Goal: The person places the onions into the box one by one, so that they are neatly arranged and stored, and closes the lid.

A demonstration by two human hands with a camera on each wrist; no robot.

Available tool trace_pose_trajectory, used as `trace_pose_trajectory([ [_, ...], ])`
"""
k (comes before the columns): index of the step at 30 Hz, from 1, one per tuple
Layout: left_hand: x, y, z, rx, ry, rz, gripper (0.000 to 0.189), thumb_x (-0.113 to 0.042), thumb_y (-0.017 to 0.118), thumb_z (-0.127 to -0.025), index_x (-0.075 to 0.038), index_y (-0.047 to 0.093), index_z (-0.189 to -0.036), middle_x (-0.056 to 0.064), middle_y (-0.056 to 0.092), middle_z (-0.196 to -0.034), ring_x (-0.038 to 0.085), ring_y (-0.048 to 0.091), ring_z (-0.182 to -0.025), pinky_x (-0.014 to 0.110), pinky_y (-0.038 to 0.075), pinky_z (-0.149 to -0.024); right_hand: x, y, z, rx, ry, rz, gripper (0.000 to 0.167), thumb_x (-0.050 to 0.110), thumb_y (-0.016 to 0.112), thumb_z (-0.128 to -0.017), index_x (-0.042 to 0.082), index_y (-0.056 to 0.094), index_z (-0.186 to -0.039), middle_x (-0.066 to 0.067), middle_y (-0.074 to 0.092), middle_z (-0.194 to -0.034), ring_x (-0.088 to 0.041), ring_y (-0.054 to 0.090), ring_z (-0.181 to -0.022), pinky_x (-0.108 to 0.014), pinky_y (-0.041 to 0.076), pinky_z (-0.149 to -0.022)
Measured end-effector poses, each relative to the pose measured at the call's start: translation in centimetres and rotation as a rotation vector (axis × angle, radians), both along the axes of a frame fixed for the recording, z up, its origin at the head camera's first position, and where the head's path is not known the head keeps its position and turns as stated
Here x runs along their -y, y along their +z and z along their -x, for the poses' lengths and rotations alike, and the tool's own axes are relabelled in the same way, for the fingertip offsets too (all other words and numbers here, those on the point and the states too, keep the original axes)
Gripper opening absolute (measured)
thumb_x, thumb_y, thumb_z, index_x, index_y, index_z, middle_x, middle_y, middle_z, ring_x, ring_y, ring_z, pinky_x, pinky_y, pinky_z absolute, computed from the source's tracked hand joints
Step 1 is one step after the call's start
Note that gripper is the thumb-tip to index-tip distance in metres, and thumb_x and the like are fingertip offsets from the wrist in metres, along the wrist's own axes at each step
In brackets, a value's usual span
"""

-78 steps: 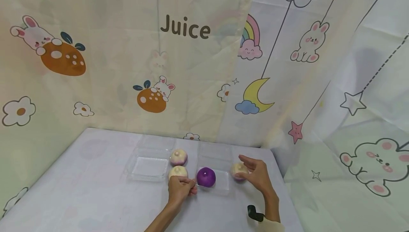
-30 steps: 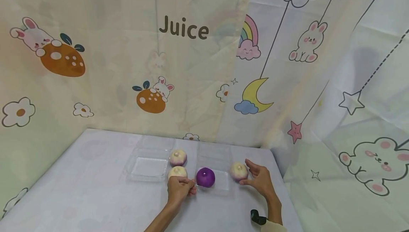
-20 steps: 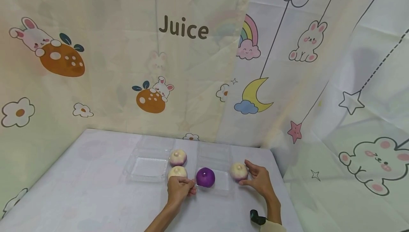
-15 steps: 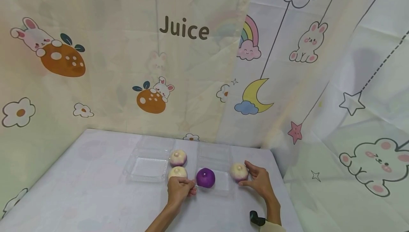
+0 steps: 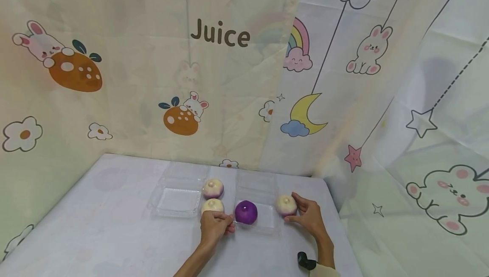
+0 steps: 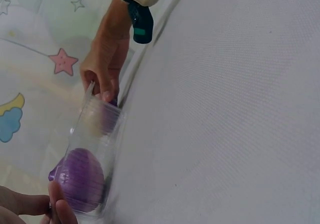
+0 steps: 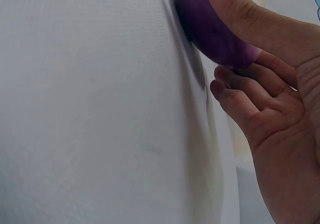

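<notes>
My left hand (image 5: 214,228) pinches the near left corner of an open clear plastic box (image 5: 268,222), thumb against fingertips in the left wrist view. Inside that box, at its left end, lies a purple onion (image 5: 246,212). Just right of the box, my right hand (image 5: 311,215) holds a cream-topped, purple-bottomed onion (image 5: 285,204) between thumb and fingers. The right wrist view shows the thumb on the purple side of this onion (image 7: 215,34), low over the table. Two more cream-topped onions, a far one (image 5: 212,188) and a near one (image 5: 212,205), sit left of the box; my left hand partly hides the near one.
A second open clear plastic box (image 5: 177,200) lies further left on the white table (image 5: 114,234). Patterned curtains (image 5: 229,99) hang along the back and right edges. A dark green device (image 5: 306,261) sits at my right wrist, by the sleeve.
My right hand has shifted from over the right-hand onion to its right side, its thumb and fingers now around it. My left hand keeps its pinch on the box corner.
</notes>
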State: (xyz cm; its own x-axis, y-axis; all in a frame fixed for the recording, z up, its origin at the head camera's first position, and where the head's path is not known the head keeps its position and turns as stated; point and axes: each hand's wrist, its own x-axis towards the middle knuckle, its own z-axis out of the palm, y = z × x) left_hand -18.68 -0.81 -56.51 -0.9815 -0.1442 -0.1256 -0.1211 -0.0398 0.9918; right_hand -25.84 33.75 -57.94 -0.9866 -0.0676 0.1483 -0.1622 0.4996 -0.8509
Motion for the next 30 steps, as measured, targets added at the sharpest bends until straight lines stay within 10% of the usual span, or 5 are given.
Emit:
trace_pose_trajectory([
  [30,0.07,-0.03,0.18,-0.001,0.001,-0.008,0.015,0.0,0.078,-0.094,0.011,0.078,-0.085,0.013,0.077,-0.066,0.008,0.07,-0.051,0.019,0.058,-0.05,0.25,-0.44,0.3,-0.02,0.004,0.01,0.093,0.006,0.104,-0.067,-0.007,0.061,-0.148,-0.028,0.063,-0.15,-0.04,0.056,-0.144,-0.045,0.053,-0.113],
])
